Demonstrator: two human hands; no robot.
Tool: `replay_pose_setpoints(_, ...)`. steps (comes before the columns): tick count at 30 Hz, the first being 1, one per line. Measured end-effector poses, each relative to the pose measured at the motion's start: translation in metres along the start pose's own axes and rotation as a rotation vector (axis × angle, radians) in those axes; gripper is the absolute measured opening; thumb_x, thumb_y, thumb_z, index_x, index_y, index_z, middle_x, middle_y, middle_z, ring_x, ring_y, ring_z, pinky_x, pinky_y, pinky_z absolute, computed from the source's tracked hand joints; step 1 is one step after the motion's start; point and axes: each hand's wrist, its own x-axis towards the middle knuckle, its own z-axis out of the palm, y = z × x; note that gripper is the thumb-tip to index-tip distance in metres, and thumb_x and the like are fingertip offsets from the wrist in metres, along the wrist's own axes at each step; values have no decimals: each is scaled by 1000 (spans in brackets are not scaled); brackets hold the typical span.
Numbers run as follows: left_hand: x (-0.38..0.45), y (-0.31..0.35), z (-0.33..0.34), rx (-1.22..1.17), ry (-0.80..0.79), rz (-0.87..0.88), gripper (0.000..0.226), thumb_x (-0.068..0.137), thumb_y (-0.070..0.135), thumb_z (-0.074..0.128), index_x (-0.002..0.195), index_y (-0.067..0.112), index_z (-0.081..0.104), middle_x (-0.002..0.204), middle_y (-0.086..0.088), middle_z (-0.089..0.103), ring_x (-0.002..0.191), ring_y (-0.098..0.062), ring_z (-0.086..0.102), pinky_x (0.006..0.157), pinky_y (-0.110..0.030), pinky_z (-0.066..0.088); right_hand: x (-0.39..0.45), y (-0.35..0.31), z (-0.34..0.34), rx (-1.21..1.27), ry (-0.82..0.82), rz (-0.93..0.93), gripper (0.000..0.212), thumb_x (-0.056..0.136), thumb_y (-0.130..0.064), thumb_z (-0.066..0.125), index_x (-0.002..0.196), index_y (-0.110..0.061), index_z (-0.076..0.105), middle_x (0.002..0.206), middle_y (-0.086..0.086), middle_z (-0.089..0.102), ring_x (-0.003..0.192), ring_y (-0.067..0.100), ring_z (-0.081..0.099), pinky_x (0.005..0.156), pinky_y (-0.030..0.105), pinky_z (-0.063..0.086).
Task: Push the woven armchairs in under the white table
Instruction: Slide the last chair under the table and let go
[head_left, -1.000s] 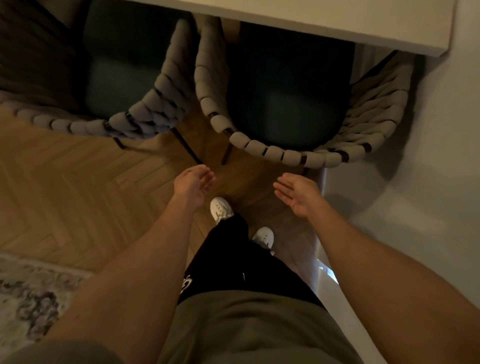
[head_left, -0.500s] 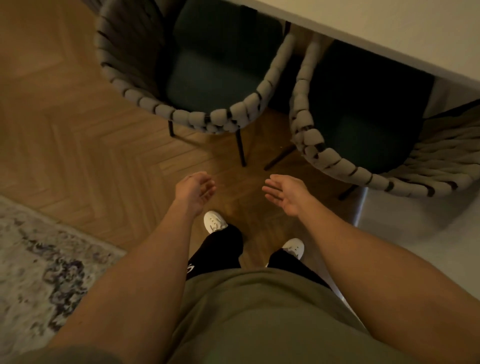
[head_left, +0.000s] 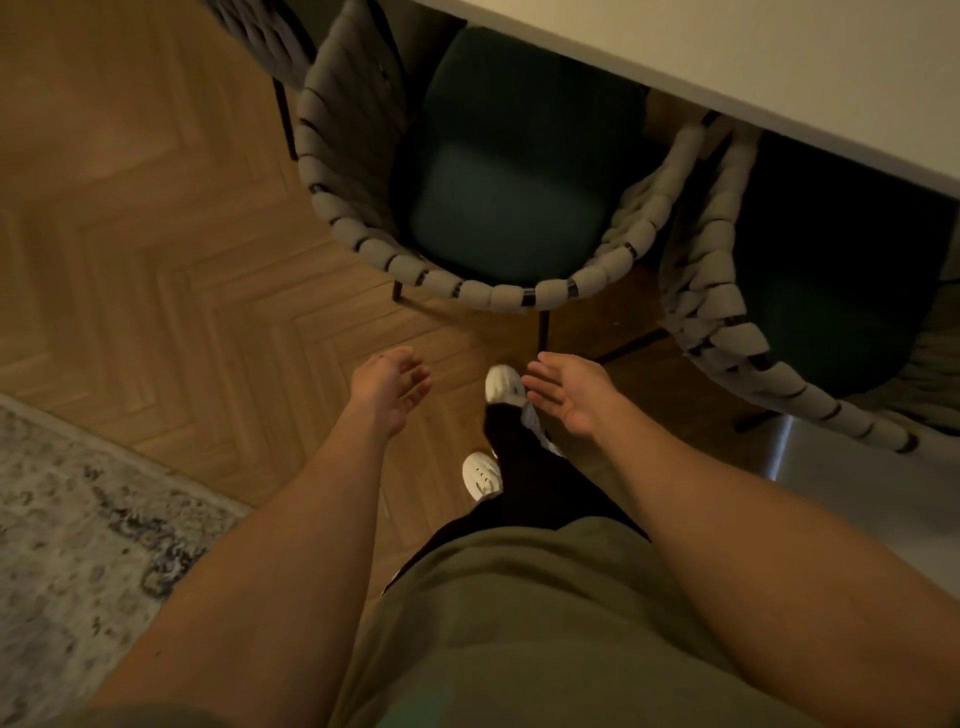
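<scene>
Two woven armchairs with dark green seats stand at the white table (head_left: 779, 57). The middle armchair (head_left: 498, 296) has its seat partly under the table edge, its curved back toward me. The right armchair (head_left: 727, 338) sits beside it, further under the table. A third chair's dark woven back (head_left: 260, 31) shows at the top left. My left hand (head_left: 389, 387) hangs in front of me with loosely curled fingers and holds nothing. My right hand (head_left: 571, 395) is held out flat, palm up, below the middle armchair's back. Neither hand touches a chair.
Herringbone wood floor (head_left: 156, 234) spreads to the left. A patterned rug (head_left: 78, 519) lies at the lower left. My white shoes (head_left: 483, 473) stand just behind the middle armchair. A pale wall or floor strip (head_left: 857, 493) lies at the right.
The view has swung left, so the middle armchair now sits ahead of me and the right armchair has slid to the edge. Both hands stay empty, in much the same pose.
</scene>
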Motion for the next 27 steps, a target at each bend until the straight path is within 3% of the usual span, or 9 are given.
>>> replay_pose_setpoints(4, 26, 35, 1, 8, 4, 0, 19, 94, 13, 62, 113, 9, 61, 90, -6, 66, 70, -17, 65, 56, -28, 57, 13, -26, 28, 66, 1, 3, 39, 103, -14, 51, 141, -8, 50, 131, 12, 63, 110, 24, 66, 83, 33, 57)
replay_pose_setpoints(9, 61, 78, 9, 86, 33, -20, 13, 96, 13, 60, 107, 7, 62, 96, -8, 66, 74, -18, 65, 59, -30, 57, 46, -51, 55, 184, 48, 52, 43, 103, -19, 53, 143, -3, 47, 141, 19, 56, 125, 31, 59, 95, 37, 53)
replay_pose_setpoints(11, 71, 95, 14, 107, 53, -28, 20, 98, 14, 58, 117, 7, 59, 104, -8, 65, 86, -22, 66, 65, -34, 57, 59, -54, 62, 227, 80, 116, 51, 101, -25, 57, 145, -4, 44, 141, 21, 55, 121, 32, 61, 97, 38, 53)
replay_pose_setpoints(15, 87, 129, 18, 110, 53, -39, 44, 98, 20, 61, 139, 11, 49, 127, -10, 58, 107, -30, 63, 74, -40, 59, 77, -59, 78, 358, 119, 187, 61, 98, -34, 62, 148, -7, 41, 141, 21, 53, 107, 33, 64, 81, 38, 55)
replay_pose_setpoints(17, 96, 145, 21, 119, 34, -54, 49, 96, 23, 64, 141, 14, 48, 132, -10, 58, 109, -30, 63, 75, -41, 59, 83, -61, 84, 428, 128, 195, 56, 99, -33, 60, 147, -9, 43, 140, 21, 54, 114, 35, 62, 90, 39, 54)
replay_pose_setpoints(19, 105, 159, 25, 146, 17, -79, 43, 96, 25, 63, 137, 18, 53, 129, -8, 63, 107, -29, 67, 76, -41, 60, 89, -62, 88, 488, 137, 210, 54, 100, -33, 58, 147, -11, 43, 143, 19, 53, 127, 36, 56, 101, 42, 49)
replay_pose_setpoints(21, 115, 171, 29, 172, 17, -93, 37, 96, 26, 63, 131, 18, 56, 124, -8, 65, 105, -30, 68, 77, -44, 60, 96, -62, 90, 527, 154, 212, 56, 99, -35, 59, 149, -13, 42, 146, 17, 51, 130, 36, 52, 97, 43, 49)
replay_pose_setpoints(24, 134, 185, 36, 220, 9, -122, 35, 95, 27, 63, 128, 19, 53, 120, -9, 61, 108, -33, 64, 88, -52, 57, 109, -61, 91, 579, 220, 218, 56, 96, -37, 62, 145, -16, 46, 139, 16, 56, 117, 34, 59, 89, 45, 53)
replay_pose_setpoints(27, 153, 195, 42, 245, 10, -154, 30, 96, 28, 63, 122, 17, 53, 114, -9, 64, 106, -31, 65, 90, -54, 56, 122, -59, 91, 618, 277, 220, 53, 92, -36, 67, 140, -17, 52, 128, 16, 63, 113, 34, 63, 95, 50, 54)
